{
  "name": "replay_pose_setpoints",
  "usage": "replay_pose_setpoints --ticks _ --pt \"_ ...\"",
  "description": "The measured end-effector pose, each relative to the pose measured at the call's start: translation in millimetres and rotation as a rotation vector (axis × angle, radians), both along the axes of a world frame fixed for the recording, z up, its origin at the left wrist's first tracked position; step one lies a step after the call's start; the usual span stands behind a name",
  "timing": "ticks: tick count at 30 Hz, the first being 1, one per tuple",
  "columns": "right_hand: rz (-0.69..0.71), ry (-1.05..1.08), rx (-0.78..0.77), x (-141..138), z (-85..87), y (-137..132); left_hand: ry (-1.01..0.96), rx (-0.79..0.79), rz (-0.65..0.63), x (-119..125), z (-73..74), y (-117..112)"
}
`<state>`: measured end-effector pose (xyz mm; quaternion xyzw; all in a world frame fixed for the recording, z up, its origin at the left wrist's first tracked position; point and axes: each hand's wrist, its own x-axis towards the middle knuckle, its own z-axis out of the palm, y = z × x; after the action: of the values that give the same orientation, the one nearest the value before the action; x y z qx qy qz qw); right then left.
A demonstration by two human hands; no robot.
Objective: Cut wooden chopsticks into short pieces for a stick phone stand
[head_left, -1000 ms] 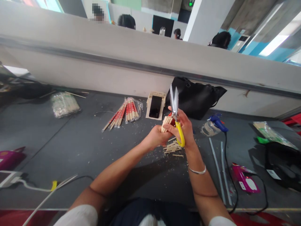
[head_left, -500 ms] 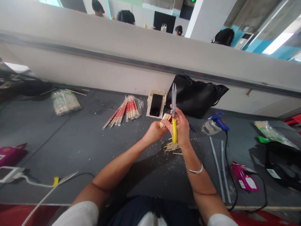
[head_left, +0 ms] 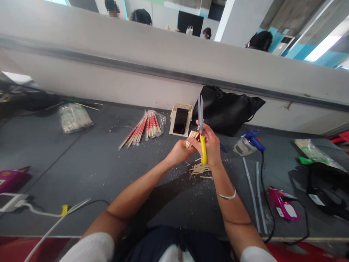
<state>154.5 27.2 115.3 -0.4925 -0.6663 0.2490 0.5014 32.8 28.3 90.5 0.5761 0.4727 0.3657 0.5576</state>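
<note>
My left hand [head_left: 179,152] is closed around a bundle of thin wooden sticks [head_left: 192,139], whose pale ends show above the fingers. Beside it, my right hand [head_left: 212,146] grips a pair of yellow-handled scissors [head_left: 203,147] with the blades pointing up and away from me. The right thumb reaches across to the bundle and touches it. Something red shows between the hands, too small to name. Under my hands lies a loose heap of cut sticks [head_left: 200,168], with small chips scattered around.
Behind my hands are a phone [head_left: 180,120] and a black bag [head_left: 226,112]. Red-wrapped chopsticks [head_left: 145,128] and a bagged stick pack [head_left: 75,118] lie left. On the right are a blue glue gun [head_left: 253,141] on a jar, clear glue sticks [head_left: 251,194] and a purple box [head_left: 284,204].
The scissors have tilted slightly in my right hand, their handle swinging a little to the right. Both hands stay together at the bundle.
</note>
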Motion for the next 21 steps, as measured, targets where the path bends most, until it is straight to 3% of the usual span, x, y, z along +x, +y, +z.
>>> replay_pose_setpoints --ticks 6,12,16,21 --pt "0.014 0.057 0.000 7 3.3 2 -0.125 0.039 -0.004 4 -12.8 5" --pt "-0.050 0.118 0.004 15 6.5 5 -0.205 0.181 0.332 -9 -56.6 38" --pt "-0.070 0.136 0.024 16 7.5 5 -0.167 0.138 0.371 -19 -80.1 50" --pt "-0.043 0.132 0.003 14 6.0 4 -0.165 0.165 0.399 -19 -85.7 47"
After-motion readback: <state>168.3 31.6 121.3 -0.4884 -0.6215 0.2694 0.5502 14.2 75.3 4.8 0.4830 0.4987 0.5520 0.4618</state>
